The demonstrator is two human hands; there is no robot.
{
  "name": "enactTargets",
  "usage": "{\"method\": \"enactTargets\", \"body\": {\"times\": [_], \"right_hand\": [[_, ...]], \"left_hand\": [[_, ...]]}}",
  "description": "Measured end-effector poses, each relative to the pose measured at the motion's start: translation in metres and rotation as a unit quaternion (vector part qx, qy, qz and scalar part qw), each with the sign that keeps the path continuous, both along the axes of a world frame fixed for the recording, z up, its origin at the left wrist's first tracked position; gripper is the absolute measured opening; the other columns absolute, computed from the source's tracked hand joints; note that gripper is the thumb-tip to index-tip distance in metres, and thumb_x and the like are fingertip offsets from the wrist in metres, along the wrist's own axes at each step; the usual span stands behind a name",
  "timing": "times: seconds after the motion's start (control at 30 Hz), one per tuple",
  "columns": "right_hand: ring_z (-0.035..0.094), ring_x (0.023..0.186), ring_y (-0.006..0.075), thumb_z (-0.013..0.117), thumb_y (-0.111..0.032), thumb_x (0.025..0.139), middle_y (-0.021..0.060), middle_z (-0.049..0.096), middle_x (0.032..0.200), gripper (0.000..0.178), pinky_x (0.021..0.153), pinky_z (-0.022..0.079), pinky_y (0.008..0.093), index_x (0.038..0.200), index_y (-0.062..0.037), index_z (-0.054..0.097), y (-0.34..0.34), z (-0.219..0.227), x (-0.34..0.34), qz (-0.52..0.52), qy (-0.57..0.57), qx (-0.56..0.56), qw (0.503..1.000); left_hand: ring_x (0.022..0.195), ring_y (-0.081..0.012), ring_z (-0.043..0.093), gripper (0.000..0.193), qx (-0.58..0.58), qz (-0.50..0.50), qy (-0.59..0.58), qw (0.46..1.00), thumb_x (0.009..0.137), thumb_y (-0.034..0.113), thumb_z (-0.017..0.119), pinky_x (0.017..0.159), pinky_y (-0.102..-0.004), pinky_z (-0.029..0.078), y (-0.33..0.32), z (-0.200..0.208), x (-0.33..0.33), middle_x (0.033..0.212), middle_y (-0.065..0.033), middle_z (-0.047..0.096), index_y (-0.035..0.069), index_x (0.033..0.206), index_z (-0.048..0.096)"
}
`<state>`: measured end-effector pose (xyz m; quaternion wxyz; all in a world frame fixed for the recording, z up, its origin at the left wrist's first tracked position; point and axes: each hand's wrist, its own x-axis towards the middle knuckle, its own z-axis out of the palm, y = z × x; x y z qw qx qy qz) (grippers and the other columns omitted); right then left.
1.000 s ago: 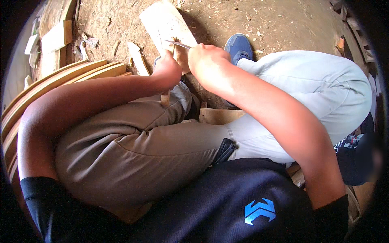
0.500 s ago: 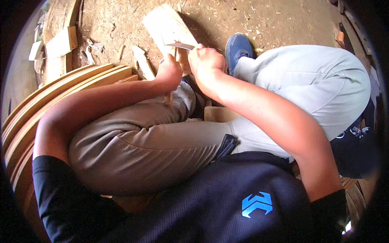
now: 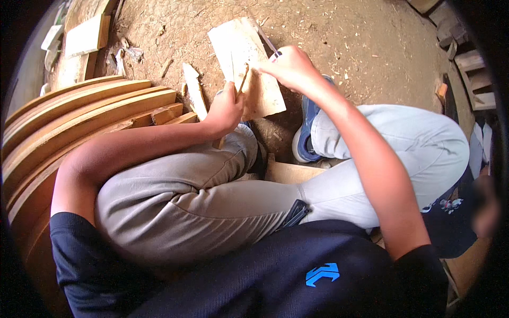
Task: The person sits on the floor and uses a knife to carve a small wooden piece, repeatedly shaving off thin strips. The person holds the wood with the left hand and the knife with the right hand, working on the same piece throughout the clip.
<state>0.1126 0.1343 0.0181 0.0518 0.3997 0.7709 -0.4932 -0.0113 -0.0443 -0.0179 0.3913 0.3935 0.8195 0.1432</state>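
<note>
My left hand (image 3: 226, 110) is closed around a thin wooden stick (image 3: 243, 79). The stick's upper end stands out past my fingers, and its lower end shows below my wrist. My right hand (image 3: 292, 69) grips a knife (image 3: 271, 44), its narrow blade slanting up and away to the left; the handle is mostly hidden in my fist. Behind the stick lies a pale, flat wooden board (image 3: 251, 50) on the dirt ground. The stick's tip is over the board's face, and my right hand is at the board's right edge. The blade appears apart from the stick.
Several curved wooden planks (image 3: 95, 114) are stacked at my left. A pale wood block (image 3: 86, 37) and a split wood piece (image 3: 194, 90) lie beyond them. My blue shoe (image 3: 306, 132) is right of the board. A person (image 3: 450, 217) is partly visible at far right.
My right hand has moved to the right with the knife, away from the stick. The blade pointed left across the stick and now points up. My view has shifted slightly.
</note>
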Motion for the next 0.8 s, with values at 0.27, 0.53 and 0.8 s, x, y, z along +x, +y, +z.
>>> {"method": "enactTargets", "body": {"times": [0.27, 0.53, 0.8], "right_hand": [[0.056, 0.05, 0.0076, 0.085, -0.026, 0.072, 0.0026, 0.066, 0.07, 0.033, 0.042, 0.043, 0.0254, 0.092, -0.0027, 0.071, -0.018, -0.065, -0.002, -0.166, 0.124, -0.139, 0.968], [0.053, 0.046, 0.0069, 0.078, -0.018, 0.08, 0.0023, 0.064, 0.068, 0.024, 0.037, 0.043, 0.0246, 0.093, 0.001, 0.07, -0.025, -0.068, -0.004, -0.16, 0.165, -0.169, 0.958], [0.055, 0.051, 0.0069, 0.073, -0.012, 0.082, 0.0041, 0.068, 0.078, 0.016, 0.041, 0.043, 0.0233, 0.093, -0.0007, 0.069, -0.025, -0.054, -0.005, -0.221, 0.168, -0.217, 0.936]], "left_hand": [[0.105, -0.0468, 0.059, 0.036, -0.022, -0.009, -0.016, 1.0, 0.099, 0.025, 0.042, 0.086, -0.0542, 0.045, 0.013, 0.001, 0.02, 0.103, -0.0357, 0.06, -0.007, 0.113, 0.037], [0.106, -0.048, 0.059, 0.033, -0.031, -0.003, -0.016, 0.999, 0.094, 0.019, 0.045, 0.091, -0.054, 0.046, 0.005, 0.012, 0.026, 0.117, -0.0349, 0.055, -0.007, 0.115, 0.039], [0.107, -0.0515, 0.055, 0.036, 0.046, -0.006, -0.035, 0.998, 0.097, 0.02, 0.043, 0.093, -0.0547, 0.044, 0.004, 0.003, 0.024, 0.12, -0.0385, 0.05, -0.006, 0.119, 0.032]]}}
